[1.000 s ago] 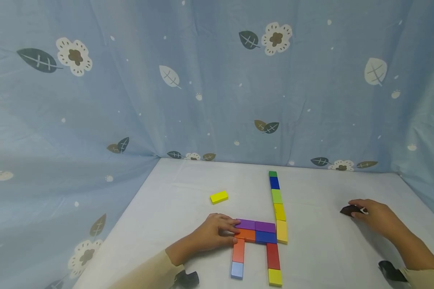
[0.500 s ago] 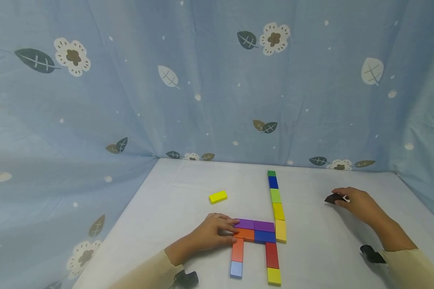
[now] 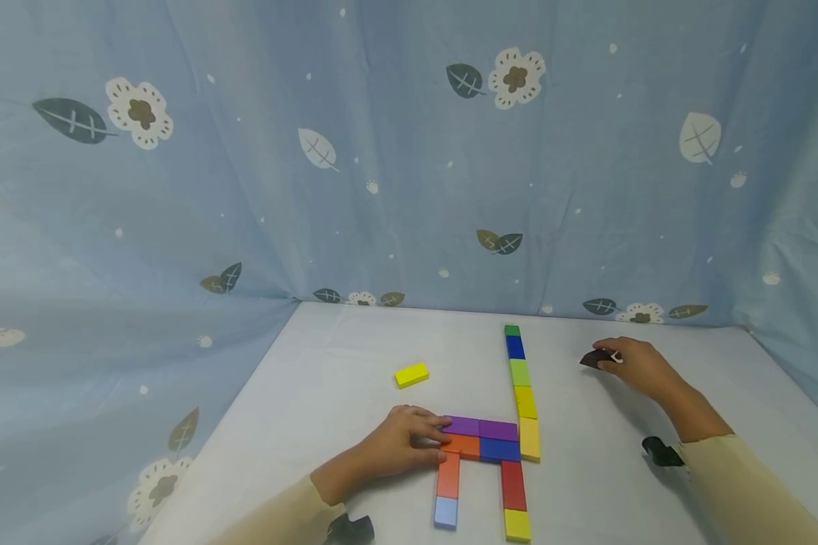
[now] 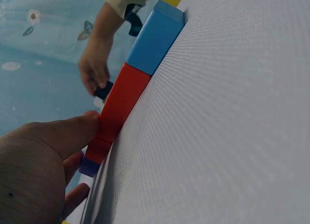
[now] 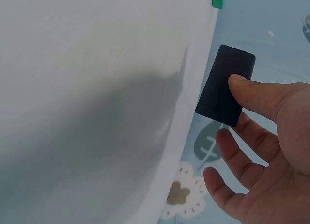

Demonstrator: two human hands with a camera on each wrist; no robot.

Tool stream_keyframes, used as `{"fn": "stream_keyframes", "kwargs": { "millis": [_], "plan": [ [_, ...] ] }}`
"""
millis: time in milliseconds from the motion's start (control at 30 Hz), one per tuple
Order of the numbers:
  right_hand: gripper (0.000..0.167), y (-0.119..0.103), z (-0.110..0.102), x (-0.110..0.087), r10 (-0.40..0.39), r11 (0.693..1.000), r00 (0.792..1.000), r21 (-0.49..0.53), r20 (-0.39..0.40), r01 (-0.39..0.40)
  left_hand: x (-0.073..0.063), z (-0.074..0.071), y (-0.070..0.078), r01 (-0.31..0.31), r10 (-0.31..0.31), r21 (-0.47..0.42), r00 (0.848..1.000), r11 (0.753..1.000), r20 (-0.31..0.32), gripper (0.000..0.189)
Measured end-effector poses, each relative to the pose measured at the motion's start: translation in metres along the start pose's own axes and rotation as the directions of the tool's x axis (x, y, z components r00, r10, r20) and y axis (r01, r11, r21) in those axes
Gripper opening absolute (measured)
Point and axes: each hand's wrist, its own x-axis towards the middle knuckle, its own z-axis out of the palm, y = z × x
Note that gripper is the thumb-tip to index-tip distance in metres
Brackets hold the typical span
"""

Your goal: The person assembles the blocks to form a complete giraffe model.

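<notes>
Flat coloured wooden blocks form a figure on the white table. Two purple blocks (image 3: 498, 431) lie along the back of an orange block (image 3: 460, 446) and a blue block (image 3: 500, 450). One leg is a salmon block (image 3: 448, 474) and a light blue block (image 3: 446, 512); the other is red (image 3: 513, 485) and yellow. My left hand (image 3: 397, 445) rests its fingertips against the left end of the purple and orange rows. Between thumb and fingers, my right hand (image 3: 644, 369) pinches a black block (image 5: 220, 90), raised over the table's right side, right of the upright column of blocks (image 3: 520, 372).
A single yellow block (image 3: 412, 375) lies apart, behind my left hand. The column runs from a pale yellow block (image 3: 529, 439) back to a green block (image 3: 512, 331) near the table's far edge. Blue patterned cloth (image 3: 382, 151) hangs behind and to the left of the white table (image 3: 327, 356).
My right hand has moved left and farther back with the black block, toward the column's far end. My left hand and the laid blocks have stayed in place.
</notes>
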Motion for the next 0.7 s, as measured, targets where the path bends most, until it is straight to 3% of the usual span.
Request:
{"fn": "stream_keyframes", "kwargs": {
  "millis": [700],
  "plan": [
    [0.038,-0.027,0.037,0.058,0.064,0.998,0.998,0.029,0.014,-0.064,0.001,0.0,0.0,-0.007,0.007,-0.017,1.0,1.0,-0.007,0.037]
  ]
}}
